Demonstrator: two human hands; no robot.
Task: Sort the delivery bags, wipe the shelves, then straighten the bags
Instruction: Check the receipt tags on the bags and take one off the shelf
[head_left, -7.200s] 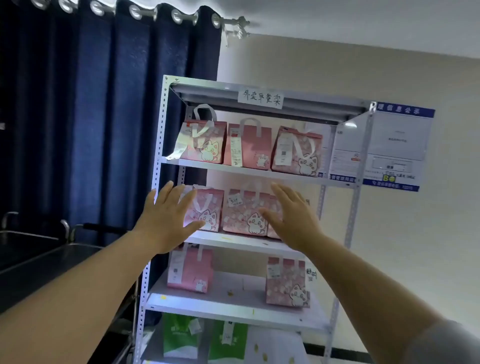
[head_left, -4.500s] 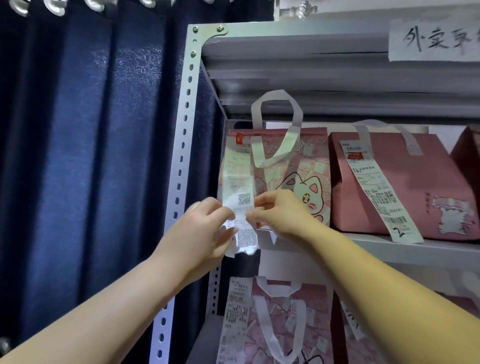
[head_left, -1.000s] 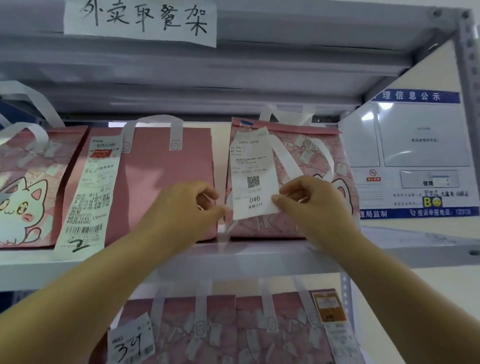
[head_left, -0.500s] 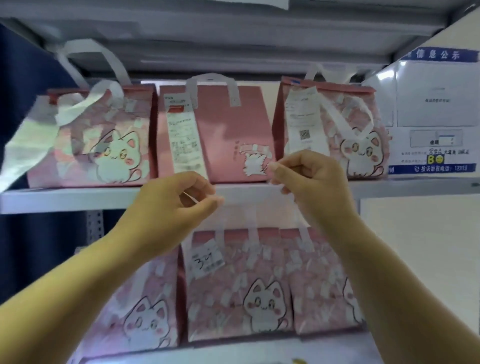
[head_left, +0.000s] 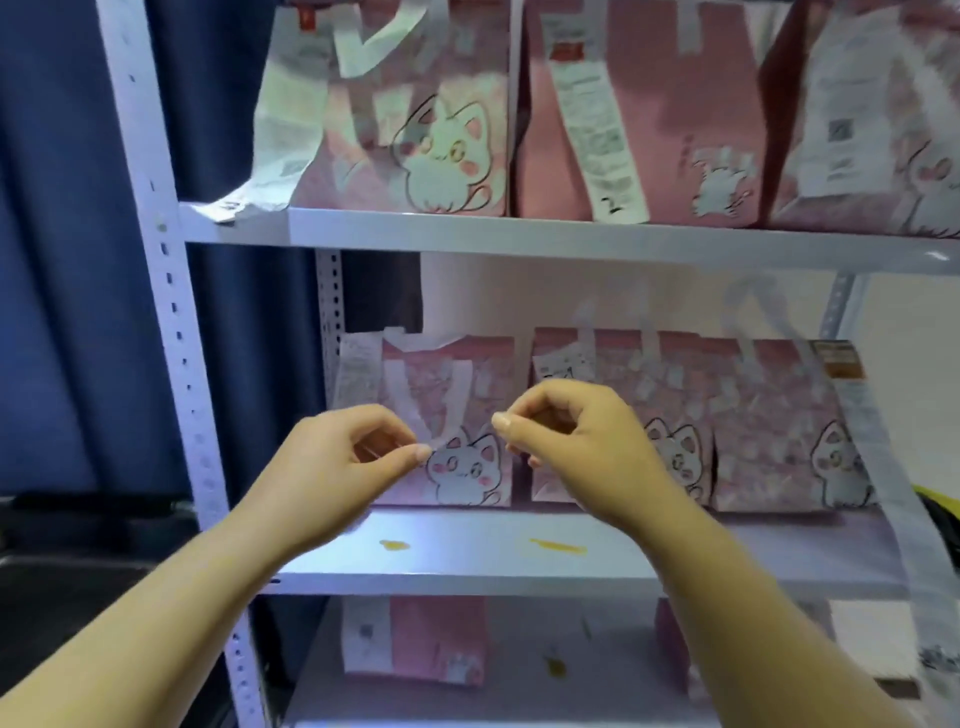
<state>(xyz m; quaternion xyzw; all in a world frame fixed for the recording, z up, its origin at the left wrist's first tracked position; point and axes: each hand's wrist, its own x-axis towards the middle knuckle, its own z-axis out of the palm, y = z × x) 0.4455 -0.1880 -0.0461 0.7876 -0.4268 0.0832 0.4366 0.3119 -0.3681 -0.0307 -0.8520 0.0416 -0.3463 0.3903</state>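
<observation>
While both hands hover in front of the middle shelf (head_left: 727, 551), the bags there are the target. 3 pink cat bags stand upright in a row: left bag (head_left: 488, 384), middle bag (head_left: 675, 384), right bag (head_left: 779, 415), close side by side, fronts out so the labels face the person.

Left hand (head_left: 337, 462) is curled, thumb and index pinched right at the drooping white handle (head_left: 397, 395) of the left bag. Cannot tell if it grips the strap or just overlaps it. Right hand (head_left: 576, 441) is curled in the same pinch, nothing seen in it, in front of the middle bag's left edge.

Likely step: sorting, about to check the receipt (head_left: 356, 374) stuck at the left bag's corner.

Top shelf (head_left: 467, 228) holds 3 more pink bags (head_left: 675, 104) with long receipts hanging down the fronts.

2 yellow stains (head_left: 558, 545) sit on the middle shelf in front of the bags, so wiping is not done. Bags probably need lifting off first.

1 more bag (head_left: 415, 639) stands on the lower shelf. Blue curtain (head_left: 52, 260) hangs left of the rack.
</observation>
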